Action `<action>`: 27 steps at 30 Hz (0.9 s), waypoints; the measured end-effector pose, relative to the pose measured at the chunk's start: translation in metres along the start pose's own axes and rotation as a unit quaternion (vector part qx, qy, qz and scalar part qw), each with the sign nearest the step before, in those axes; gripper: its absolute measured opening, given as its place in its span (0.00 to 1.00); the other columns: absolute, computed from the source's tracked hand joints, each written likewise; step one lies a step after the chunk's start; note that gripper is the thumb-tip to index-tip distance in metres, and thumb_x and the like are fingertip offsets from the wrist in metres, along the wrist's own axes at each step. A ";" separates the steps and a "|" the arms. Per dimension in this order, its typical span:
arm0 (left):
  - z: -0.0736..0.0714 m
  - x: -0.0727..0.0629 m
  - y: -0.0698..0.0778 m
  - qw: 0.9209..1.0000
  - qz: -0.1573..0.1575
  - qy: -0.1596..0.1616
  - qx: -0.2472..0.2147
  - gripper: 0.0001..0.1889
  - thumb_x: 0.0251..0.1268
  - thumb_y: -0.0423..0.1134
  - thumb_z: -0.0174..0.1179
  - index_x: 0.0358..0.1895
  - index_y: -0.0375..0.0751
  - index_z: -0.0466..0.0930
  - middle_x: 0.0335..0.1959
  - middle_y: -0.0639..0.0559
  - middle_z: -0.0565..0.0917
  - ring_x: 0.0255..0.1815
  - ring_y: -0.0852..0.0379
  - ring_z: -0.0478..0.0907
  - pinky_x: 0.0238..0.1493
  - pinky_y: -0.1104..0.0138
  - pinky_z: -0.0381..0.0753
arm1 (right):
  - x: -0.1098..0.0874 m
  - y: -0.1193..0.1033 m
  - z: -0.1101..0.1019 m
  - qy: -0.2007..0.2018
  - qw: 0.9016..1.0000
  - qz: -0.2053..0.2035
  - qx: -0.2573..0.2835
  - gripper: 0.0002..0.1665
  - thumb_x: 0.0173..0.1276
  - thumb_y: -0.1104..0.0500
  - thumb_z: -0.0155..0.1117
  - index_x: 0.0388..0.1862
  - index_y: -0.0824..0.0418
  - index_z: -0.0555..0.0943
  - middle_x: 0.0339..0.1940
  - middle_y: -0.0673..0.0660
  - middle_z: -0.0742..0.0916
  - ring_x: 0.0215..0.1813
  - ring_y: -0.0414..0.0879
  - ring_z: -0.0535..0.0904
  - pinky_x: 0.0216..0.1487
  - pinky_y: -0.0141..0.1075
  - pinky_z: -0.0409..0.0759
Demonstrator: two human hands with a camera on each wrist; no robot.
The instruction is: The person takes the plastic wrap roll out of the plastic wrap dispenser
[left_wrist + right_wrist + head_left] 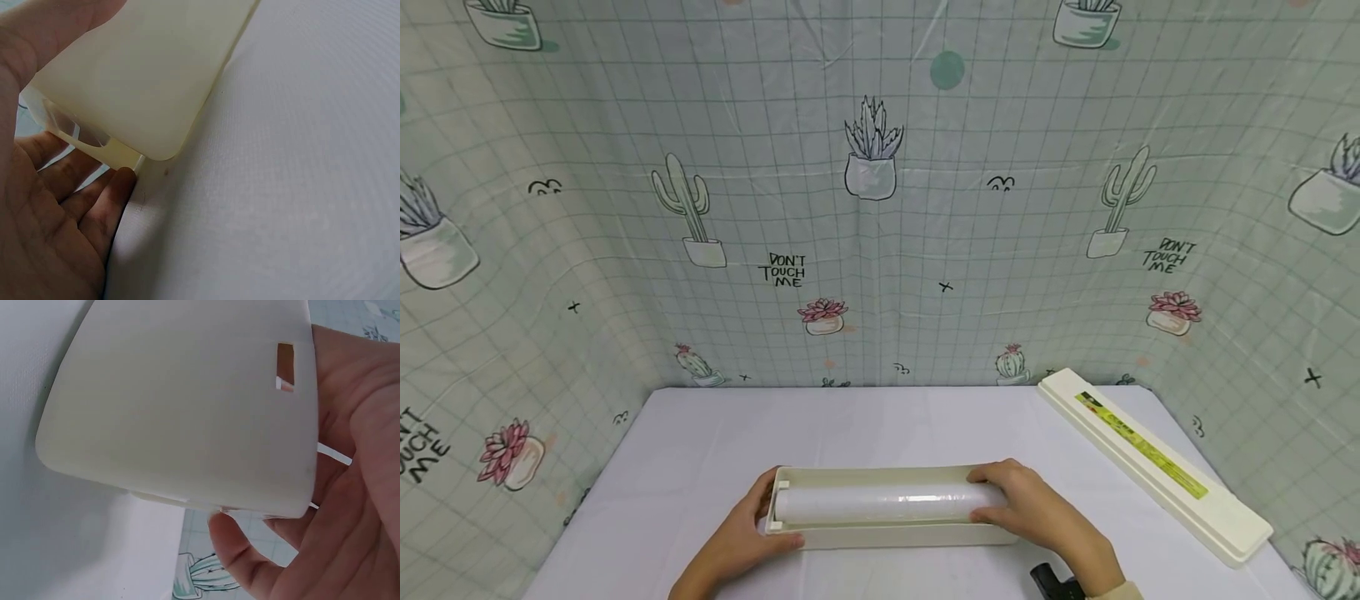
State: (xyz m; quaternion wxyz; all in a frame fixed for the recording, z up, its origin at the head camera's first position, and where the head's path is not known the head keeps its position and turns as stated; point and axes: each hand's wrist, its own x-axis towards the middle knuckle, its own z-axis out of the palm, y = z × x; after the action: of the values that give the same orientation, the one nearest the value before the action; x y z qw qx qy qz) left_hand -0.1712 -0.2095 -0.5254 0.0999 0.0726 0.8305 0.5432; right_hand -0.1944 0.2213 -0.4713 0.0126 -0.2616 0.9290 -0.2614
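Note:
A long cream cling film box stands on the white table with its top open. Inside it lies a roll of cling film, glossy and whitish. My left hand grips the box's left end, thumb along the front and fingers behind the end wall. At the other end, my right hand reaches over the box and holds the roll's right end between thumb and fingers, hiding that end. In the right wrist view, skin shows through a small slot in the box, and a fingertip meets its edge.
The long cream lid with a yellow-green label lies slanting on the table at the right. A black object sits by the right wrist at the front edge. A patterned cloth hangs behind and along both sides of the table.

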 end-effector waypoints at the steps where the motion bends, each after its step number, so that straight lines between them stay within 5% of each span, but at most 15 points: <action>1: 0.000 0.000 0.000 1.000 -0.001 0.001 0.003 0.53 0.52 0.43 0.80 0.80 0.41 0.56 0.73 0.40 0.72 0.67 0.46 0.75 0.55 0.70 0.77 | 0.000 -0.001 0.000 0.004 1.000 0.000 -0.007 0.24 0.60 0.47 0.79 0.51 0.55 0.86 0.52 0.51 0.89 0.53 0.49 0.83 0.53 0.45 0.81; 10: -0.002 0.001 0.002 1.000 -0.002 0.003 0.013 0.54 0.52 0.44 0.80 0.80 0.40 0.56 0.73 0.40 0.72 0.67 0.46 0.75 0.56 0.71 0.76 | -0.004 -0.010 -0.007 0.055 0.996 -0.031 -0.056 0.23 0.58 0.45 0.80 0.49 0.52 0.85 0.48 0.47 0.90 0.51 0.47 0.83 0.51 0.49 0.73; 15: -0.002 0.000 0.002 1.000 -0.004 -0.002 0.000 0.53 0.53 0.43 0.79 0.80 0.42 0.56 0.73 0.41 0.72 0.65 0.47 0.76 0.55 0.70 0.77 | -0.006 -0.015 -0.010 0.077 0.995 -0.062 -0.026 0.21 0.60 0.49 0.80 0.49 0.49 0.84 0.48 0.43 0.87 0.50 0.41 0.81 0.50 0.42 0.78; 20: -0.003 0.001 0.003 1.000 -0.007 -0.002 -0.005 0.53 0.53 0.43 0.79 0.80 0.41 0.55 0.72 0.40 0.72 0.64 0.49 0.76 0.54 0.70 0.78 | -0.008 -0.018 -0.014 0.058 0.995 -0.075 0.038 0.19 0.65 0.51 0.77 0.51 0.50 0.83 0.50 0.45 0.85 0.47 0.36 0.80 0.44 0.35 0.82; 27: -0.003 0.000 0.003 1.000 -0.001 -0.005 -0.005 0.53 0.53 0.43 0.79 0.80 0.42 0.55 0.72 0.40 0.72 0.64 0.49 0.76 0.55 0.70 0.78 | -0.009 -0.023 -0.015 0.031 0.996 -0.062 0.059 0.19 0.65 0.51 0.77 0.53 0.51 0.83 0.51 0.47 0.86 0.47 0.36 0.80 0.44 0.35 0.81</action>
State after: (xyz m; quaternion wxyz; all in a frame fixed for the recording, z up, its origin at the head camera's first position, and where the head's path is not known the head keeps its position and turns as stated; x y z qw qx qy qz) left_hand -0.1718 -0.2107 -0.5218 0.1048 0.0739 0.8272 0.5470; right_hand -0.1780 0.2168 -0.4480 -0.0168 -0.3094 0.8938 -0.3241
